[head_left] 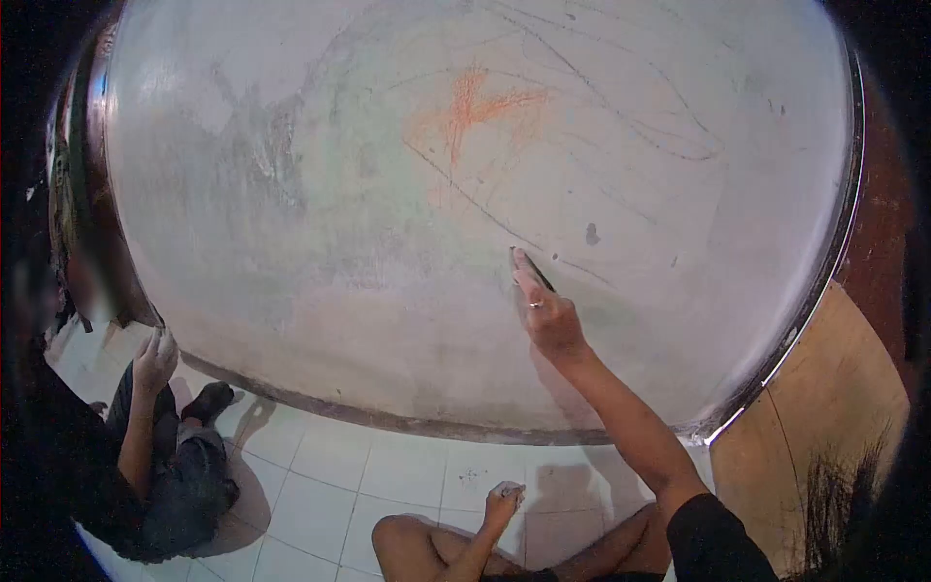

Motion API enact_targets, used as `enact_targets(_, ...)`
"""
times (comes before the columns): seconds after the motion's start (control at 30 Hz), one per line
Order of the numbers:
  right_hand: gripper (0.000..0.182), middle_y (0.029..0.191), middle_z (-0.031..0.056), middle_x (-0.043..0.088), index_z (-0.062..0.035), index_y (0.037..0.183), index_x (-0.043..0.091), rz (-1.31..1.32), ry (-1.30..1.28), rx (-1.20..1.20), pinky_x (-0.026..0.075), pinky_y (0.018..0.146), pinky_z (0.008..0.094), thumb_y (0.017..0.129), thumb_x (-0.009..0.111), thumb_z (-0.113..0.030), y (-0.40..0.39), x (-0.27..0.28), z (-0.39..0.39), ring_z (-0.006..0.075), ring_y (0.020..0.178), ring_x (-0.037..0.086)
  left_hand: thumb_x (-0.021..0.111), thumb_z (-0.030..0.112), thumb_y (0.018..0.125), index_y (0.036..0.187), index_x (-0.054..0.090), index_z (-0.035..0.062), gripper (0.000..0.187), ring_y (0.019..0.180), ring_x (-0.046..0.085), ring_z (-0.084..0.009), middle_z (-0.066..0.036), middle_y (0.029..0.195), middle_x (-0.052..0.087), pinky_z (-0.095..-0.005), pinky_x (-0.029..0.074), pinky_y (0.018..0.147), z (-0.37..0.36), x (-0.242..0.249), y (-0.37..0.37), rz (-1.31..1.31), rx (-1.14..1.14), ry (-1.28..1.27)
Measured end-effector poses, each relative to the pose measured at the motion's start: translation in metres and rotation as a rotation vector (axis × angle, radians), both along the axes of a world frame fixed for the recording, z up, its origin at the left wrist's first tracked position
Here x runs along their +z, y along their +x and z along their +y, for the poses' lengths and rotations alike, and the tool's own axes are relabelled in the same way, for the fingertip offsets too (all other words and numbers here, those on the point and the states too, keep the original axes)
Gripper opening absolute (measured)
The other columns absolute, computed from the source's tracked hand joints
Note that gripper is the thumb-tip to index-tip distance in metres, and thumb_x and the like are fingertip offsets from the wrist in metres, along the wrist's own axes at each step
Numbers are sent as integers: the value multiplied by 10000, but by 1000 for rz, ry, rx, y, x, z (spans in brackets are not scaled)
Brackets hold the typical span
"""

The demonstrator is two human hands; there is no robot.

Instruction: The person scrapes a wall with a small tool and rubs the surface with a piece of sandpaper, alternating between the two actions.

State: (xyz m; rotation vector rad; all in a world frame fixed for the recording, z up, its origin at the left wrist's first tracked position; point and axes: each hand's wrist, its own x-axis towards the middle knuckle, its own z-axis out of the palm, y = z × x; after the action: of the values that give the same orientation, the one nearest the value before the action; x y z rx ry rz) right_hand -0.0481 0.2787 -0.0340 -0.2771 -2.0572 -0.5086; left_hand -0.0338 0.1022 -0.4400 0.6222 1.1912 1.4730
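Right hand [551, 322]: fingers closed along a thin dark tool [535, 270], held at the pale wall [388, 320], its long axis diagonal, upper end pointed up-left. Left hand [502, 504]: curled nearly shut over floor tiles [402, 470]; contents cannot be identified.

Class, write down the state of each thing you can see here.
Wall: upright, scuffed, marked orange and dark.
Floor: tiled, dark specks showing.
Right hand: raised, at the wall, holding a dark object.
Left hand: curled, low; contents unclear.
Legs: bent.
Co-worker's hand: raised.
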Motion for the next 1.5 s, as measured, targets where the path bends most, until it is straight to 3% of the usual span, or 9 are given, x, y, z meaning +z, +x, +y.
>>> enact_targets(0.17,434,1389,151,467,-28,1210,402,-59,10,-84,543,512,330,819,589,6,49,-41,-6,244,729,671,523,148,927,938,659,39,174,619,539,-85,-43,733,629,-230,416,510,-15,52,-10,149,-9,-71)
enact_targets(0.33,398,1377,172,473,-30,1201,404,-107,-18,-126,538,483,331,844,579,-22,75,-64,-3,248,685,669,534,174,914,904,669,42,190,602,528,-97,-30,726,626,-244,417,524,-23,57,-3,150,4,-73)
enact_targets(0.6,392,1406,181,434,-41,1201,448,-141,157,-225,530,444,318,825,556,-33,9,-5,-17,237,593,650,584,223,907,927,658,44,194,662,540,-86,-16,745,624,-237,431,561,-22,45,9,120,-74,-39)
enact_targets(0.7,418,1432,169,403,-40,1202,449,-176,90,-189,537,455,321,800,563,-33,17,-6,-14,241,595,653,625,162,868,849,634,7,157,557,498,-86,-23,652,584,-241,398,505,-25,56,8,122,-6,6)
enact_targets(0.93,426,1430,156,406,-59,1199,471,-318,105,-247,552,488,307,793,597,-79,91,-43,-6,224,704,675,508,246,952,843,630,24,276,542,497,-92,-44,668,590,-247,392,495,-26,53,1,10,55,28)
enact_targets(1.0,386,1418,143,429,-40,1171,479,-271,165,-193,536,475,319,796,572,-43,80,-21,-15,233,669,669,469,294,979,838,625,24,342,528,494,-94,-50,663,589,-249,391,490,-26,80,-2,3,71,46)
enact_targets(1.23,313,1389,135,459,-55,1140,520,-199,258,-235,580,558,328,828,516,-36,-17,63,-27,224,651,679,408,354,1002,863,638,18,430,519,512,-113,-56,661,597,-247,396,479,-3,27,1,0,-19,18)
enact_targets(1.43,373,1386,158,458,-54,1179,512,-171,235,-263,571,503,319,808,530,-21,-22,50,-27,228,672,690,399,355,1003,842,653,18,451,500,515,-106,-49,643,607,-250,409,465,-3,4,-9,0,77,-53)
enact_targets(1.5,423,1395,158,449,-41,1207,497,-208,188,-276,571,504,316,788,542,-7,3,32,-24,232,669,690,396,353,1005,848,655,18,451,494,515,-107,-51,639,609,-254,412,463,-15,35,-15,112,55,-22)
